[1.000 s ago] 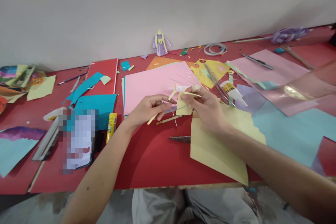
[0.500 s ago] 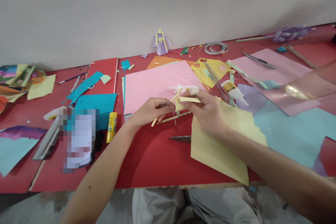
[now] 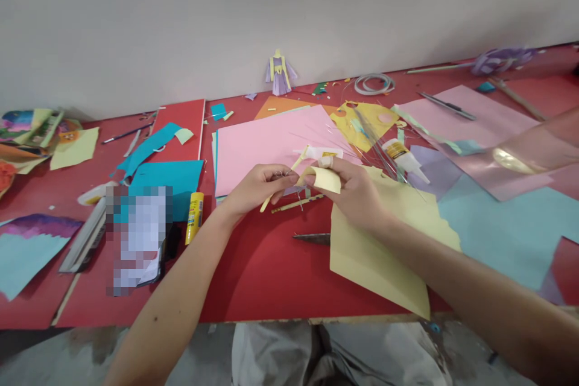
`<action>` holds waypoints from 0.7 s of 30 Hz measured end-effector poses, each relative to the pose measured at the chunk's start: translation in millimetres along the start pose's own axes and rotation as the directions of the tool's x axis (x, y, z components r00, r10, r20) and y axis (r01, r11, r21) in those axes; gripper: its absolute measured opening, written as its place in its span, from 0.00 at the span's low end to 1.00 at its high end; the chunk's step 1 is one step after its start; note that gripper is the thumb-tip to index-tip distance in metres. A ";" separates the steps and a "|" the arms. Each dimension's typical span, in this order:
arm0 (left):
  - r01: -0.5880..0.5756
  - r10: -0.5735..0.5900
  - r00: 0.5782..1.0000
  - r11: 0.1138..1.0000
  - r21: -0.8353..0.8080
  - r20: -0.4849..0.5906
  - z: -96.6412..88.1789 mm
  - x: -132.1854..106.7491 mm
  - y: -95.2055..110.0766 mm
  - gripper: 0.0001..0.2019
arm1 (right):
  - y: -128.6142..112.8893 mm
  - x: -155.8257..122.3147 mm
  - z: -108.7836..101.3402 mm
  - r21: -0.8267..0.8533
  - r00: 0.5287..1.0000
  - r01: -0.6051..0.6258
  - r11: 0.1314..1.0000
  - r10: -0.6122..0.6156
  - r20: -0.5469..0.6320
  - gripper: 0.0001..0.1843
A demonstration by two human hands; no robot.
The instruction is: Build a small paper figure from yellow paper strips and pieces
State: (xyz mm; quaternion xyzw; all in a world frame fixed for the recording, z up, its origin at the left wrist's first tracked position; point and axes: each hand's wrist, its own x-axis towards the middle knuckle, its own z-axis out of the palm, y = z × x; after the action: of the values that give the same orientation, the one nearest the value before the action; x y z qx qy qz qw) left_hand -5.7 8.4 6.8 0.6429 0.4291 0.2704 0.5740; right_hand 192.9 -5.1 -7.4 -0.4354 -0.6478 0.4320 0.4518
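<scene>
From here I've got curled pale-yellow paper (image 3: 328,180) pinched in the right hand (image 3: 357,193), just beside the left hand (image 3: 257,190) pinching a thin yellow stick (image 3: 299,159), over the red table (image 3: 262,277), pink sheet (image 3: 262,143) beyond.

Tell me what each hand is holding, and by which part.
The right hand pinches a curled pale-yellow paper near its left end; the left hand holds a thin yellow strip near its middle.

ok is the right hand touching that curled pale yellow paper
Touching. The head view shows the right hand holding the curled pale yellow paper, its thumb tip pressed against the curl.
</scene>
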 end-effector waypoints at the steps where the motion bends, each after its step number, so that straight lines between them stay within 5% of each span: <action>1: 0.004 -0.004 1.000 1.000 -0.004 -0.002 0.3 -0.2 0.5 0.13 | -0.8 0.8 -0.3 -0.021 1.000 -0.001 1.000 0.000 -0.014 0.03; 8: 0.045 -0.045 0.998 0.999 -0.009 0.033 -1.4 -1.2 2.2 0.13 | -0.6 2.4 -0.4 0.042 0.999 -0.022 0.999 0.020 0.032 0.03; 14: 0.059 -0.060 0.991 0.998 0.017 0.119 -3.0 -2.6 1.4 0.13 | 7.7 1.6 -0.6 0.125 0.997 -0.059 0.990 0.051 0.065 0.14; 21: 0.073 -0.078 0.988 0.996 0.043 0.132 -2.9 -3.1 5.1 0.16 | -4.5 5.4 -2.7 0.213 0.977 -0.199 0.957 0.178 0.116 0.08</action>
State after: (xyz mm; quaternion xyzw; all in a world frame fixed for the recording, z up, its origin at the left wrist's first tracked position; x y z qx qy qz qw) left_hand -8.4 7.3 12.7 0.6536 0.4188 0.1968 0.5989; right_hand 193.5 -0.6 -1.4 -0.4206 -0.5715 0.5634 0.4232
